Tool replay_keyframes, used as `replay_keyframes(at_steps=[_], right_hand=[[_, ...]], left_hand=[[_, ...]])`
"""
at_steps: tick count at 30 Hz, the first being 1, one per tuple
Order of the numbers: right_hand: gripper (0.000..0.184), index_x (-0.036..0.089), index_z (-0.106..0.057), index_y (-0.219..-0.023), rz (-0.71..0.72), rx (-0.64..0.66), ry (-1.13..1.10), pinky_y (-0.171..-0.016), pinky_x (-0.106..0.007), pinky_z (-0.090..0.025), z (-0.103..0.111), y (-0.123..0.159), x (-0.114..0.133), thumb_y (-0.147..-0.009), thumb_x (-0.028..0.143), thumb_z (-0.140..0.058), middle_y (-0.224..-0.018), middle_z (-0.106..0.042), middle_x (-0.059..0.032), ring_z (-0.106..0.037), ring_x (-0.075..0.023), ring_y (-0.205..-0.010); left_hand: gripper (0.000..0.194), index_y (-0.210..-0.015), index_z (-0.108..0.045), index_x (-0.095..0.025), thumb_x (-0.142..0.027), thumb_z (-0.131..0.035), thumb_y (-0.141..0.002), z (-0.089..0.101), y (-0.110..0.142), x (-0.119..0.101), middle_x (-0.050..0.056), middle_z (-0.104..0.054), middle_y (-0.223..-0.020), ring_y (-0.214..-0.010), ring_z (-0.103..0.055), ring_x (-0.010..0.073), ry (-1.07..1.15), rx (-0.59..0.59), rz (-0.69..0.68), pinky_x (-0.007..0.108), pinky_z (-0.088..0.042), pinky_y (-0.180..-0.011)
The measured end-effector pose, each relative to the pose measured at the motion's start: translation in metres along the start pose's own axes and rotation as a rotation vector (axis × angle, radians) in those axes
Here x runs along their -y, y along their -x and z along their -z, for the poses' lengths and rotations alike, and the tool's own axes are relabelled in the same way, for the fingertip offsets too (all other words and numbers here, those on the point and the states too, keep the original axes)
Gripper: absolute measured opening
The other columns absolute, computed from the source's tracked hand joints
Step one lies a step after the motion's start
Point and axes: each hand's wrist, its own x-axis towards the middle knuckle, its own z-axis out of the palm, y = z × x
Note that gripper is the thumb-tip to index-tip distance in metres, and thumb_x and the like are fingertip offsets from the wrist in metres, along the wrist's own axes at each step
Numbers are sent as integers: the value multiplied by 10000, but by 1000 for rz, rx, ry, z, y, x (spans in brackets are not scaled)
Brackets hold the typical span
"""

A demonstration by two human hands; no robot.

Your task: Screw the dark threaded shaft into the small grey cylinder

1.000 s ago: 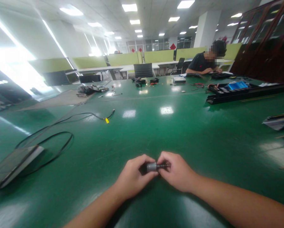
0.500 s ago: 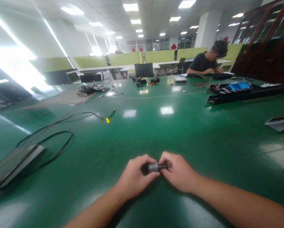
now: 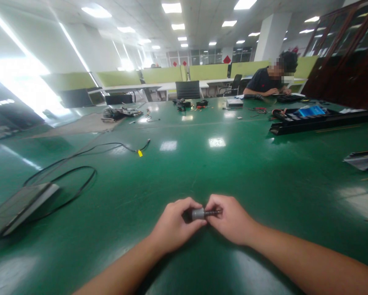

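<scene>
Just above the green table, my left hand [image 3: 175, 226] has its thumb and fingers around a short grey metal cylinder [image 3: 197, 214]. A dark, ridged shaft [image 3: 213, 212] sticks out of the cylinder toward the right, lying level. My right hand [image 3: 229, 220] pinches around this shaft close to the cylinder, and its curled fingers hide part of the shaft. Both hands meet almost fingertip to fingertip. What kind of part this is cannot be made out.
On the left lies a flat dark panel-like device [image 3: 20, 209], with a black cable [image 3: 91, 174] and a yellow tag [image 3: 140, 153]. A black channel [image 3: 322, 123] holding a blue packet [image 3: 309, 111] lies at the right. A person [image 3: 265, 82] sits at the far side, near several electronic parts.
The view has shifted slightly. Both hands keep their hold on the cylinder and shaft, with hardly any visible movement.
</scene>
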Motion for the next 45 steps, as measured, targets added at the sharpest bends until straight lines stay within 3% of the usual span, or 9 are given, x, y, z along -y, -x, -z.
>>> replay_keyframes(at_steps=[45], right_hand=[[67,167,-638,-782,6,17,4,-569,-205,-360,6,1,8,-771,105,-661,-694,-604,32,-533,-112,-617]], left_hand=[[241,-947,-691,-212,-367,-741,-770,2,3,3,12,-700,-830,-743,-621,170,-37,-59,-50,277,-446,-696]])
